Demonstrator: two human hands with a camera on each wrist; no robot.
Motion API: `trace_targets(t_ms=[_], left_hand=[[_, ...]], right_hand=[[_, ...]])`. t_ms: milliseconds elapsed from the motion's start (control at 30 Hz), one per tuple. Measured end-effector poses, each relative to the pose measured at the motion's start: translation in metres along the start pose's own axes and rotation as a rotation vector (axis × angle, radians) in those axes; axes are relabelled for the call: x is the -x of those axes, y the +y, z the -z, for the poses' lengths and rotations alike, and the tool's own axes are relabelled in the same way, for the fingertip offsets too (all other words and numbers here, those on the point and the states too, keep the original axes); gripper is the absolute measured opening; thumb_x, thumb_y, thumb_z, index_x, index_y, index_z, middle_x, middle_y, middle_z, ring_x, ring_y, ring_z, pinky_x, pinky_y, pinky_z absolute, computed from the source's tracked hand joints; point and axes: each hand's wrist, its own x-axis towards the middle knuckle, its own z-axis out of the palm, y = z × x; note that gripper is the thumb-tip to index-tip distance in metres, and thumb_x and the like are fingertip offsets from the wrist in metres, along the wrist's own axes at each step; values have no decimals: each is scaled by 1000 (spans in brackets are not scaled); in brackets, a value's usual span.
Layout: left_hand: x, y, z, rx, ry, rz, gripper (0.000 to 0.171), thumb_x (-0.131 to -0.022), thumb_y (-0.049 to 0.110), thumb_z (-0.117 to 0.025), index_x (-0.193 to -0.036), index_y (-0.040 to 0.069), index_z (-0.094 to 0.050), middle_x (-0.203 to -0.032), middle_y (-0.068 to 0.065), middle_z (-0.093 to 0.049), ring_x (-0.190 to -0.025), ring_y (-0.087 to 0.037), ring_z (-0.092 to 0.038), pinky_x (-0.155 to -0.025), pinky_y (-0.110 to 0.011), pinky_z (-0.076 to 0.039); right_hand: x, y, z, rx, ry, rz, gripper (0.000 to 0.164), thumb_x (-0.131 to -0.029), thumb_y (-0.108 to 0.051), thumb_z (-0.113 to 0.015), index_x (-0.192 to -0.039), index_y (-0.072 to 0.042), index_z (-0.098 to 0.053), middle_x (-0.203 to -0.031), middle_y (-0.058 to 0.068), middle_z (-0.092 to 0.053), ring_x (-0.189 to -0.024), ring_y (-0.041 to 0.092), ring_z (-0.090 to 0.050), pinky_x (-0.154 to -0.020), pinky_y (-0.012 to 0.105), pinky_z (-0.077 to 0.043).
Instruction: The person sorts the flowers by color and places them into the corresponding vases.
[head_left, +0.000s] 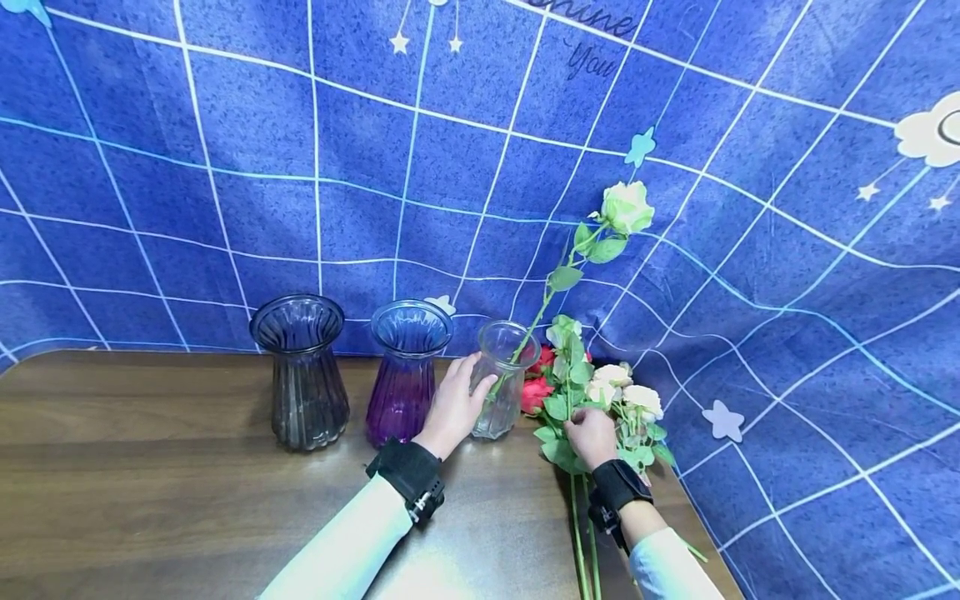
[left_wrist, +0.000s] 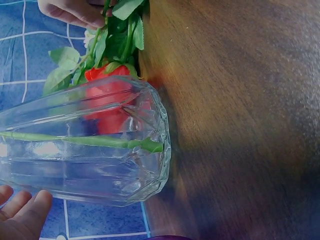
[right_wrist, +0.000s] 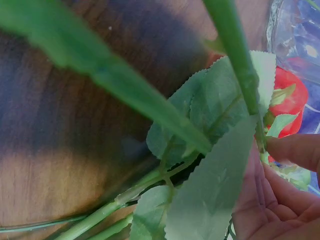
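Note:
A clear glass vase (head_left: 504, 400) stands upright on the table with one white-green rose (head_left: 627, 208) leaning out to the right. Its stem (left_wrist: 95, 142) runs down inside to the vase's base. My left hand (head_left: 455, 406) rests at the vase's left side, near the rim, fingers (left_wrist: 37, 207) loosely extended against the glass. To the right of the vase, my right hand (head_left: 592, 437) pinches the green stem (right_wrist: 260, 132) of another pale rose (head_left: 564, 332) between thumb and fingers. Leaves hide part of that grip in the right wrist view.
Left of the clear vase stand a blue-purple vase (head_left: 405, 387) and a dark grey vase (head_left: 309, 392). Red roses (head_left: 536, 395) and cream roses (head_left: 642, 402) lie in a pile at the right. A blue patterned cloth (head_left: 225, 208) hangs behind the wooden table (head_left: 150, 492).

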Motion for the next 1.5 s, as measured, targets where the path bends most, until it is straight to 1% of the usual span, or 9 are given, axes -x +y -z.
trace_targets(t_ms=[233,367,533,667,767,1000,1067,1367,1500], left_hand=[[1,2,0,1,-5,-3,49,-94,33,-56,-132,3,-49,-130,-18,-53,-118,-32,-54,-100,-44,-46],[2,3,0,3,-6,0,49,-93,33,-56,-132,3,-49,-129,-18,-53,-118,-32,-54,-99,-44,-46],[3,4,-2,2,-3,-4,49,-93,33,-57,-131,3,-49,-129,-18,-54,-117,-32,-55,-99,-44,-46],[3,3,-2,0,5,-11,49,-93,32,-57,-131,2,-50,-128,-18,-54,-116,-33,-56,-98,-44,-46],[3,3,-2,0,3,-7,49,-93,32,-57,-131,2,-50,-129,-18,-53,-116,-33,-55,-99,-44,-46],[3,1,-2,0,-4,6,49,-93,32,-57,-132,2,-49,-129,-18,-53,-117,-32,-55,-99,-44,-46],[4,2,-1,0,-3,6,49,-93,32,-57,-131,2,-49,-129,-18,-53,-117,-32,-55,-99,-44,-46],[4,3,0,1,4,3,49,-93,32,-57,-131,2,-49,-129,-19,-53,-117,-33,-55,-99,-44,-46],[3,4,2,5,27,-18,48,-93,29,-58,-130,1,-50,-126,-19,-54,-116,-33,-56,-98,-44,-46]], right_hand=[[-1,0,3,0,-3,-24,16,-79,-13,-65,-85,1,-71,-87,19,-70,-82,34,-64,-70,42,-52],[-1,2,5,-1,-9,-28,14,-78,-12,-64,-81,-1,-71,-84,16,-70,-79,32,-64,-68,40,-51],[0,1,10,-37,-9,-38,12,-76,-10,-61,-71,-2,-69,-60,7,-64,-61,23,-60,-55,29,-45],[3,-4,18,-110,-31,-64,14,-78,-8,-58,-70,-1,-67,-43,-3,-53,-48,13,-53,-50,23,-40],[5,-7,25,-149,-35,-75,14,-80,-9,-58,-75,1,-67,-46,-5,-54,-47,9,-51,-49,22,-40],[8,-13,37,-230,-3,-86,19,-84,-10,-61,-88,6,-69,-64,8,-66,-47,5,-53,-49,21,-45],[10,-15,41,-232,17,-84,20,-84,-11,-61,-89,6,-69,-67,8,-67,-47,3,-52,-51,21,-44],[15,-31,62,-409,60,-81,22,-86,-8,-60,-97,11,-66,-76,17,-68,-47,1,-54,-48,20,-52],[13,-39,72,-431,103,-57,22,-86,-9,-61,-97,10,-67,-76,19,-69,-45,-1,-52,-46,17,-50]])
